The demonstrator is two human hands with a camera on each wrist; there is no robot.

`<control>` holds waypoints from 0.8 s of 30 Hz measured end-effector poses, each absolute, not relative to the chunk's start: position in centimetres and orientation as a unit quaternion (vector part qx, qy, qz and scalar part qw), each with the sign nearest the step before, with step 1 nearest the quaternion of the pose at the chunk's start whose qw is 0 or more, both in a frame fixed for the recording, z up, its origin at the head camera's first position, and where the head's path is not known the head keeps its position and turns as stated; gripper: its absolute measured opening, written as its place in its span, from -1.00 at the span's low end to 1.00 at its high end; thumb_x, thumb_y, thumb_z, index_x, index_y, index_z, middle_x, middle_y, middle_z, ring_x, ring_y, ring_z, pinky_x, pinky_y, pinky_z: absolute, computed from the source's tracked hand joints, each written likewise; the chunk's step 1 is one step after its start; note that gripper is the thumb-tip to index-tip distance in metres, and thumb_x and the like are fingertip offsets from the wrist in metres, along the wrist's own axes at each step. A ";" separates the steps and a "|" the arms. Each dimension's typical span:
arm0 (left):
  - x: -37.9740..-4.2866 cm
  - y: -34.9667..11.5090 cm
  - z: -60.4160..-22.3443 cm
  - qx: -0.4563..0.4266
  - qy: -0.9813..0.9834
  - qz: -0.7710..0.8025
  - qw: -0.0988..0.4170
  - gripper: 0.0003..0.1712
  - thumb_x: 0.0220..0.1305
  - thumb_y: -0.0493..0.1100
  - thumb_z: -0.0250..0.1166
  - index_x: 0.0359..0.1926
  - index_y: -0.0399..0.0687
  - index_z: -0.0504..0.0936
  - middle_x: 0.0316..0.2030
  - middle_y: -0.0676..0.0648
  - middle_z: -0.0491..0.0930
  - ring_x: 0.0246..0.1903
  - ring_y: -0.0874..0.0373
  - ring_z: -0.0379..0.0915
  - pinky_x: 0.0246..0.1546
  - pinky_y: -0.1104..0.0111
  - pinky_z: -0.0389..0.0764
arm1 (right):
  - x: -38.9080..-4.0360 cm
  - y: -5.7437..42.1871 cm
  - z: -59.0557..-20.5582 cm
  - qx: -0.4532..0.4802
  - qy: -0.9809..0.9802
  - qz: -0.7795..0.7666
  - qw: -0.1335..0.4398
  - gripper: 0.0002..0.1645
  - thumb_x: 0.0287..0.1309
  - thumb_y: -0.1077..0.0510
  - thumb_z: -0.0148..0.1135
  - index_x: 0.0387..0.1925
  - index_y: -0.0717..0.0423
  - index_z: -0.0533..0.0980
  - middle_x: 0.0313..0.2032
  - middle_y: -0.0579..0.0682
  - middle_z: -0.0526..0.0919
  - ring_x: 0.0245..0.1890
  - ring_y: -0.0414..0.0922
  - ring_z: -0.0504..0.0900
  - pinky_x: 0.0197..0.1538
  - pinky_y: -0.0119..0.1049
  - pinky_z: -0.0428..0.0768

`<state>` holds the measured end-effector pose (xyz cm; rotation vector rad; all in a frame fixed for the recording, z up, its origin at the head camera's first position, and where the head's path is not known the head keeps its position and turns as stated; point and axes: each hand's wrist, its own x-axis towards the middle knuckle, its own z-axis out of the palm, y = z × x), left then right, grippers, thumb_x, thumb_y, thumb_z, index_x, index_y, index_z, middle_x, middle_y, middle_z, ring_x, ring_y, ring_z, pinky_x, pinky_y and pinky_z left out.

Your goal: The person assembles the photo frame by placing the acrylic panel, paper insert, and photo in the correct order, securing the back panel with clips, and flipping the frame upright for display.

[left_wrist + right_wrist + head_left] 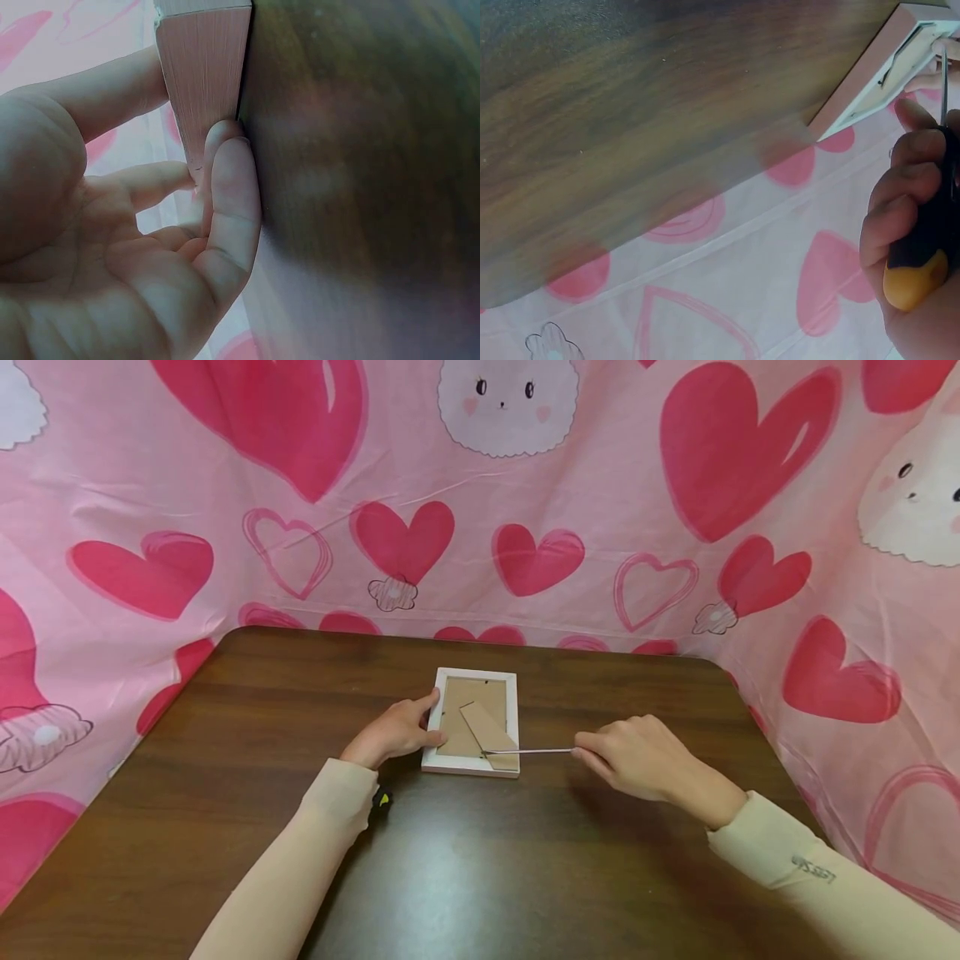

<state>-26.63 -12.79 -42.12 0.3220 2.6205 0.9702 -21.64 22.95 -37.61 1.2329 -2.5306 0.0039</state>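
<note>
A white picture frame [471, 767] lies back side up on the table, its brown backboard [453, 693] and slanting stand leg [487, 727] showing. My left hand [397, 731] grips the frame's left side, thumb over the edge; the left wrist view shows fingertips [234, 161] low against the frame's side [204, 75]. In my right hand [637, 756] is a screwdriver [915, 277] with a black and yellow handle, the fingers curled round it. Its thin metal shaft [536, 751] reaches left across the frame, and the tip overlaps the lower end of the stand leg near the backboard's bottom edge.
The dark wooden table [300, 693] has rounded far corners. Behind it and along the sides hangs a pink cloth [465, 493] with hearts and white faces. A small black item with a yellow mark [383, 798] shows beside my left cuff.
</note>
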 end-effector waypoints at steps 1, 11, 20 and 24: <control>-26.6 -12.8 -42.1 0.114 0.919 0.340 0.164 -0.01 0.16 -0.06 0.38 0.47 -0.01 -0.01 -0.11 -0.17 0.45 -0.08 -0.01 0.33 0.04 0.09 0.40 | -21.7 22.9 -37.6 0.434 -0.884 0.001 0.170 -0.64 0.23 -0.04 0.12 -0.62 -0.17 0.25 -0.76 -0.31 0.09 -0.76 -0.27 0.10 -0.74 -0.32 0.03; -26.5 -12.8 -42.0 0.117 0.919 0.339 0.163 -0.02 0.16 -0.07 0.38 0.47 -0.02 0.01 -0.11 -0.16 0.45 -0.08 0.00 0.32 0.03 0.11 0.39 | -21.9 22.4 -37.1 0.452 -0.870 -0.019 0.197 -0.69 0.14 0.00 0.18 -0.64 -0.17 0.32 -0.75 -0.28 0.17 -0.76 -0.26 0.13 -0.75 -0.32 0.10; -26.7 -12.8 -42.2 0.114 0.917 0.344 0.164 -0.03 0.18 -0.07 0.37 0.47 -0.01 0.00 -0.12 -0.16 0.45 -0.08 0.02 0.33 0.01 0.14 0.39 | -22.0 22.3 -37.0 0.444 -0.876 -0.034 0.184 -0.70 0.17 -0.02 0.18 -0.63 -0.16 0.34 -0.75 -0.26 0.21 -0.77 -0.24 0.16 -0.75 -0.30 0.16; -26.7 -12.8 -42.2 0.114 0.917 0.345 0.165 -0.02 0.18 -0.08 0.37 0.47 -0.02 -0.01 -0.12 -0.15 0.45 -0.09 0.02 0.33 0.00 0.15 0.39 | -22.0 22.3 -37.0 0.445 -0.876 -0.037 0.184 -0.69 0.16 -0.02 0.18 -0.64 -0.15 0.34 -0.76 -0.25 0.22 -0.77 -0.24 0.16 -0.75 -0.30 0.17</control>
